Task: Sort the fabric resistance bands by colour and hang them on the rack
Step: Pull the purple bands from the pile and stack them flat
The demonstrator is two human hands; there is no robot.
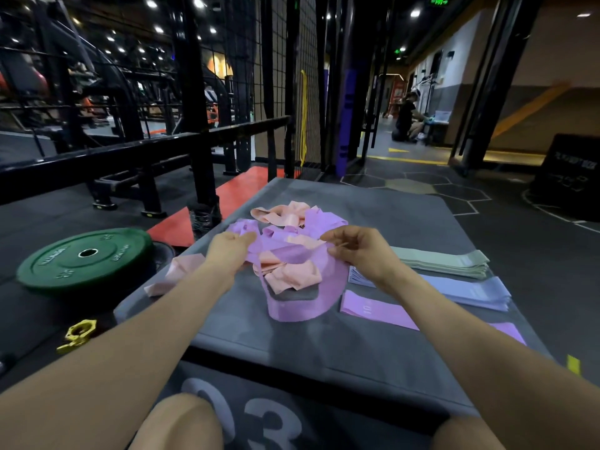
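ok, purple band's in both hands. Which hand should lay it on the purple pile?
Right, probably. The right hand already pinches the purple band, and the flat purple pile lies on its side of the grey pad. The left hand holds the far end and would have to cross the pink-and-purple heap.

Grey padded surface: soft top, a large white "03" printed on its near side.
Green weight plate: lies flat on the dark floor left of the surface, centre hole showing.
Yellow barbell collar: on the floor near the plate, towards the viewer.
Red floor mat: beyond the surface's far left corner.
Black railing: runs across the left background, gym machines behind it.
Black wire-mesh panel: upright behind the surface.
Black box: far right, faint markings on its face.
Person: crouched in the corridor at the back, detail unclear.
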